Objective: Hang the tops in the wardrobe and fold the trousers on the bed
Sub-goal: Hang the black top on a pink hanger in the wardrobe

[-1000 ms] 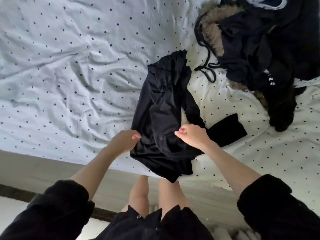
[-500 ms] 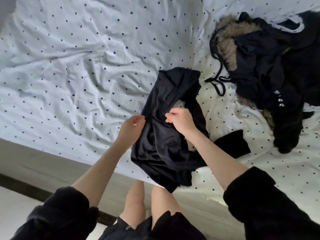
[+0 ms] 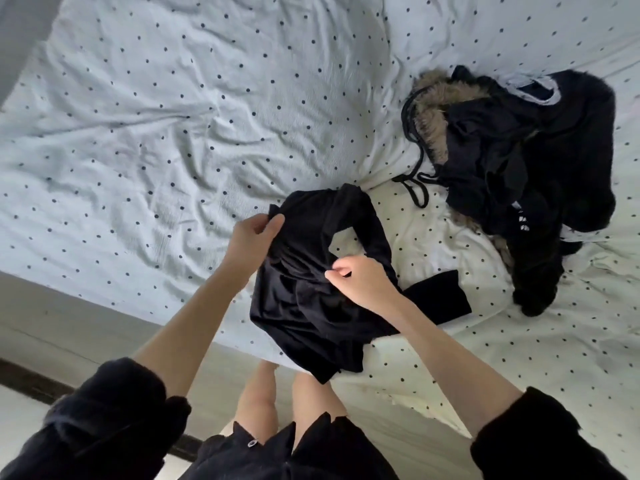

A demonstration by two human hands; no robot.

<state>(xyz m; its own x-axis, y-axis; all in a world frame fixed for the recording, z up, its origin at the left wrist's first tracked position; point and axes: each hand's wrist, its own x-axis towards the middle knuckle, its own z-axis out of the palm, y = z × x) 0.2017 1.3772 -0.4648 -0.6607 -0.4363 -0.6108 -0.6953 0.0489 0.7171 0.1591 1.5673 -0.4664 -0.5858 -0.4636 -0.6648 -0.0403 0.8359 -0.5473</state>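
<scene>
White sheet (image 3: pixel 156 133) with small dark dots is spread wide, creased, beyond and to the left of the left hand (image 3: pixel 252 237); the same dotted sheet is seen cream-toned to the right of the right hand (image 3: pixel 360 282). Pale bed side panel (image 3: pixel 69 323) is seen below the left hand, running diagonally. Dark strip (image 3: pixel 27 379) is seen nearer than the panel, with light floor (image 3: pixel 17 414) next to it. Grey surface (image 3: pixel 17 29) is seen at far top left, well apart from both hands. Bare legs (image 3: pixel 256 403) are seen below and between the hands. Dark worn garment (image 3: pixel 311 455) with a small button (image 3: pixel 252 443) is seen under the legs.
</scene>
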